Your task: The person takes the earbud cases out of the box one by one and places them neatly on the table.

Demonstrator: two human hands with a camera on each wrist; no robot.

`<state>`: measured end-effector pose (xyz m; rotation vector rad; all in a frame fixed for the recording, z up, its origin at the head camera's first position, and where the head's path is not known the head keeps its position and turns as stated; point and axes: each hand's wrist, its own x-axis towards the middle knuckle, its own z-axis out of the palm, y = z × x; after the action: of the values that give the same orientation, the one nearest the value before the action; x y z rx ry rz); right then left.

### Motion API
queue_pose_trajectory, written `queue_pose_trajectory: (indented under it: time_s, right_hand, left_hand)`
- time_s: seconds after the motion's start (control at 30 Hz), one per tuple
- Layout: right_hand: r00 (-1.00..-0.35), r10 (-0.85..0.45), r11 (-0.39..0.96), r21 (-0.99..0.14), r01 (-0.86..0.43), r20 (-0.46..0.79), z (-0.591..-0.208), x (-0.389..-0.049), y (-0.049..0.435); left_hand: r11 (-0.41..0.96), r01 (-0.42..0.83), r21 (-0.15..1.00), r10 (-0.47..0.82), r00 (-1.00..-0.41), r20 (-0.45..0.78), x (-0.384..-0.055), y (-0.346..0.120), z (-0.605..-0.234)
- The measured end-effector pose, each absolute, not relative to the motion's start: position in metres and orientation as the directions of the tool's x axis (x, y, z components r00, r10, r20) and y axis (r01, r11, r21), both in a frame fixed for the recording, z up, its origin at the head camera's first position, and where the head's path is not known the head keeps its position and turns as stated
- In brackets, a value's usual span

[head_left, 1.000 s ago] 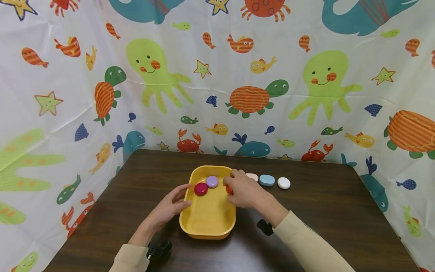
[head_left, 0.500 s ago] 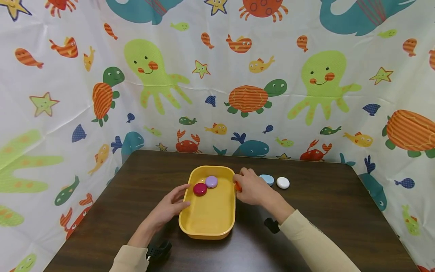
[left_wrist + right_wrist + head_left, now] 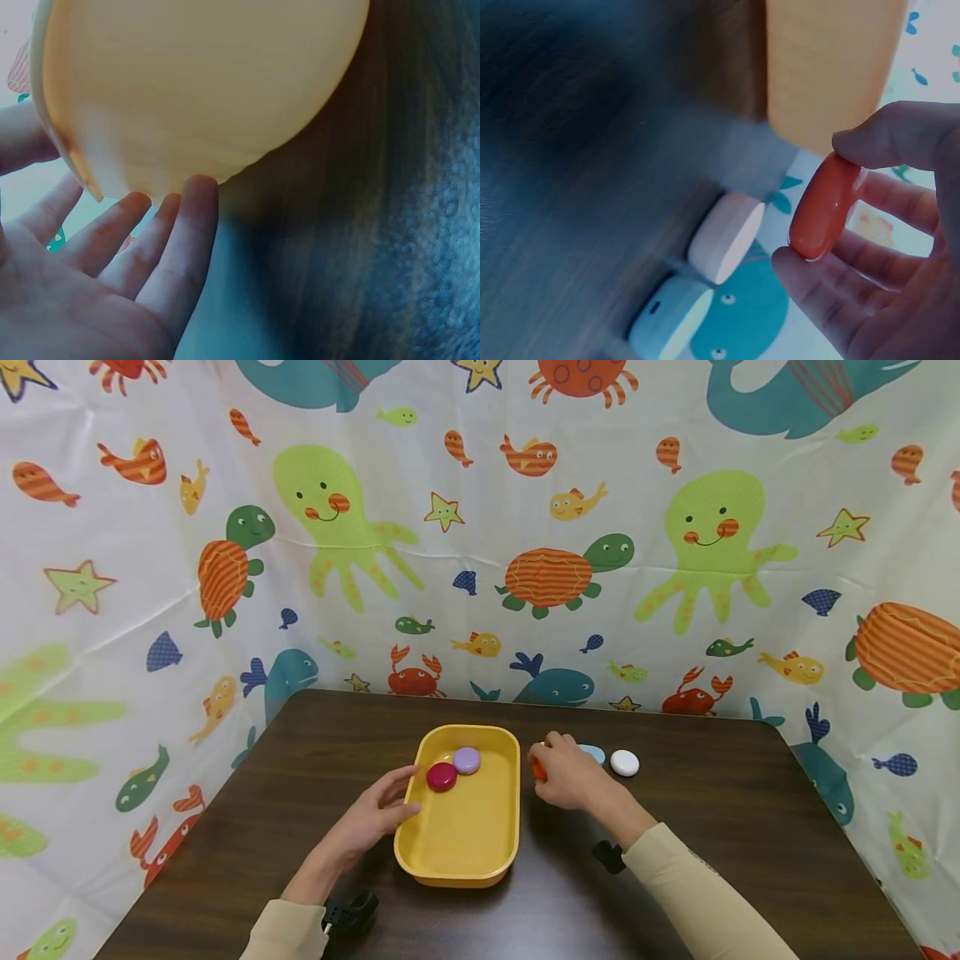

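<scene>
A smooth, glossy orange oval piece is pinched between the thumb and fingers of my right hand, just right of the yellow tray. In the right wrist view the piece is held near a pale pink rounded piece and a light blue one. My left hand rests at the tray's left side, fingers fairly straight. Its fingertips touch the outer wall in the left wrist view, and the thumb reaches the rim. Inside the tray lie a dark red piece and a lilac piece.
A white round piece lies on the dark wooden table, right of the blue one, which my right hand partly covers in the head view. A cloth printed with sea animals hangs behind the table.
My right hand has moved right with the orange piece, from the tray's right rim to beside the tray, partly covering the pink and blue pieces. The left hand holds its place.
</scene>
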<state>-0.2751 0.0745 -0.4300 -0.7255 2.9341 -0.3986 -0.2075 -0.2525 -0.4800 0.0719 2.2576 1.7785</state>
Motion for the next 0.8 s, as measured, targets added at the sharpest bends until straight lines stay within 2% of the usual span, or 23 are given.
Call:
queue_pose_trajectory:
  time_s: [0.53,0.8]
  right_hand:
    - [-0.872,-0.487,0.855,-0.23,-0.465,-0.048,-0.454,-0.291,0.086]
    - [-0.872,-0.487,0.851,-0.25,-0.462,-0.048,-0.458,-0.295,0.083]
  left_hand:
    - [0.247,-0.123,0.961,0.195,-0.965,-0.174,-0.21,-0.248,-0.48]
    - [0.254,-0.114,0.96,0.197,-0.966,-0.167,-0.215,-0.25,-0.479]
